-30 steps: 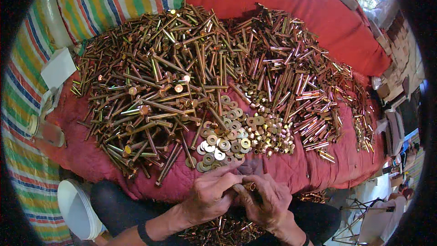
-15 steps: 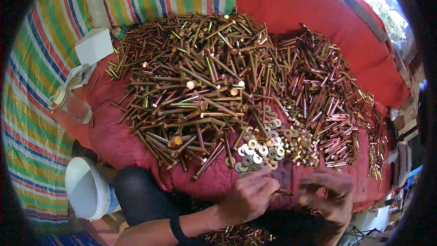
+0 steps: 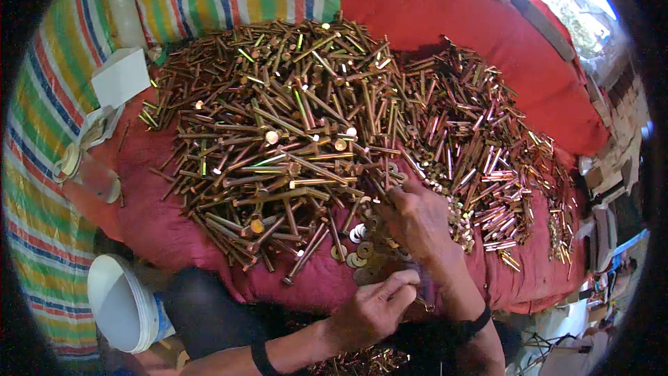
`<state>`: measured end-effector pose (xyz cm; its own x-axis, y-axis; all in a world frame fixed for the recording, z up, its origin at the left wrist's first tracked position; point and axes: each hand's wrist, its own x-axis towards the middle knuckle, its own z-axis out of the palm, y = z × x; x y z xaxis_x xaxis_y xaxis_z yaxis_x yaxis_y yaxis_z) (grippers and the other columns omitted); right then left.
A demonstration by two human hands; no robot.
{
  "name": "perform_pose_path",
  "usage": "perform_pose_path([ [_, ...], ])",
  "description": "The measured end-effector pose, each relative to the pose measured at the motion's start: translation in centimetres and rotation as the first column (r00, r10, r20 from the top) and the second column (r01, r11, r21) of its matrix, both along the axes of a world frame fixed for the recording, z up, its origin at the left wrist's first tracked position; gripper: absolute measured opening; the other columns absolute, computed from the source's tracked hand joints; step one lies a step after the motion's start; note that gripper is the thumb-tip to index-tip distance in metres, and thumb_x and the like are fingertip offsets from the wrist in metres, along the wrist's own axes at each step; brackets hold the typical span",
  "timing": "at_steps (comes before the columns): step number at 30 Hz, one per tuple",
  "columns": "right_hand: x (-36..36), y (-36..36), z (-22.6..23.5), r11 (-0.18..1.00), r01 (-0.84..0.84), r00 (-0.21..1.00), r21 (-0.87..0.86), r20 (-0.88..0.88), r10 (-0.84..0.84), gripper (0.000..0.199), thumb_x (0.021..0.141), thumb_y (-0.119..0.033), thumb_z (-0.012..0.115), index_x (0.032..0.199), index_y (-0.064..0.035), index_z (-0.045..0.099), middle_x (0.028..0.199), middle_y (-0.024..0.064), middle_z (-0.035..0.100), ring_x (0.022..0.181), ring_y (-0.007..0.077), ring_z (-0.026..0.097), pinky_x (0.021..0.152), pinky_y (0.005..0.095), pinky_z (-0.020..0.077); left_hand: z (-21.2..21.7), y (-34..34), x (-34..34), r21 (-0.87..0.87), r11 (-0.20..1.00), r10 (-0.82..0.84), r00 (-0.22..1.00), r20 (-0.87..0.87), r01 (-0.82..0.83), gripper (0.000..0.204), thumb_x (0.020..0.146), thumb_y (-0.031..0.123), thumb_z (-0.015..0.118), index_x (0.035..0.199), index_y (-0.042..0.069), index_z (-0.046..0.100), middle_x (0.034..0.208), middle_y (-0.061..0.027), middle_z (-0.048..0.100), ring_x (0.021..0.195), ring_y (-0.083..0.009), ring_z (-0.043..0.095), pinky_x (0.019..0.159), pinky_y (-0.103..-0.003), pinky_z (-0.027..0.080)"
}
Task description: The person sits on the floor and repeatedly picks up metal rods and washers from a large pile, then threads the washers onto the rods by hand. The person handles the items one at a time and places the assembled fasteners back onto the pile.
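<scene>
My left hand (image 3: 376,306) is closed near the cloth's front edge, and the end of a bolt (image 3: 426,303) sticks out on its right side. Further up, my right hand (image 3: 421,226) reaches over the flat washers (image 3: 359,232), between the long bolts (image 3: 292,188) and the small nuts (image 3: 459,226). Its fingertips point down and left; hand and shadow hide them, so what they touch does not show. Part of the washer pile lies behind this hand. Dark bands circle both wrists.
Padded red cloth (image 3: 167,237) carries the heap. Shorter bolts (image 3: 501,202) lie to the right. On the left are a white bucket (image 3: 115,306), a clear jar (image 3: 104,181) and a white box (image 3: 122,78). More bolts (image 3: 369,362) lie below my hands.
My right hand has moved from beside the left hand, up and left onto the washers. The left hand stays closed on the bolt, slightly lower in view. The whole view has shifted a little.
</scene>
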<state>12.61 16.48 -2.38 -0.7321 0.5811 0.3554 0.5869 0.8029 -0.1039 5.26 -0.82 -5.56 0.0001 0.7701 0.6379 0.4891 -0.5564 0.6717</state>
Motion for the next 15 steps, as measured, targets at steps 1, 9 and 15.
perform_pose_path([
  [1,-0.2,0.2,0.0,1.000,-0.013,0.999,0.022,0.030,0.012,0.026,0.084,-0.027,0.081,0.093,-0.0053,0.071,0.083,0.0140,0.067,0.075,0.0384,0.069,0.065,0.0496,0.0552,0.2,0.1,-0.1,0.000,1.000,0.007,1.000,0.000,-0.007,0.036,0.085,-0.004,0.064,0.121,-0.009,0.061,0.121,-0.0224,0.065,0.102,-0.0360,0.073,0.085,-0.040,0.063],
  [9,1.8,1.2,2.0,0.977,-0.176,0.984,-0.122,-0.003,0.177,0.022,0.085,-0.021,0.076,0.081,-0.0024,0.065,0.082,0.0177,0.066,0.079,0.0423,0.068,0.067,0.0509,0.0543,1.8,1.3,-0.3,-0.187,0.982,0.037,0.958,0.284,0.018,0.031,0.091,0.002,0.077,0.121,0.001,0.069,0.114,-0.0153,0.074,0.106,-0.0315,0.075,0.089,-0.039,0.061],
  [15,6.2,0.0,8.0,0.644,0.049,0.938,-0.764,-0.186,-0.291,0.035,0.088,-0.026,0.079,0.108,0.0023,0.077,0.090,0.0118,0.076,0.077,0.0187,0.068,0.076,0.0399,0.0547,2.3,1.6,-0.5,-0.094,0.995,0.005,0.969,0.247,0.019,0.025,0.090,0.009,0.082,0.112,0.000,0.072,0.119,-0.0145,0.073,0.104,-0.0304,0.075,0.090,-0.038,0.061],
])
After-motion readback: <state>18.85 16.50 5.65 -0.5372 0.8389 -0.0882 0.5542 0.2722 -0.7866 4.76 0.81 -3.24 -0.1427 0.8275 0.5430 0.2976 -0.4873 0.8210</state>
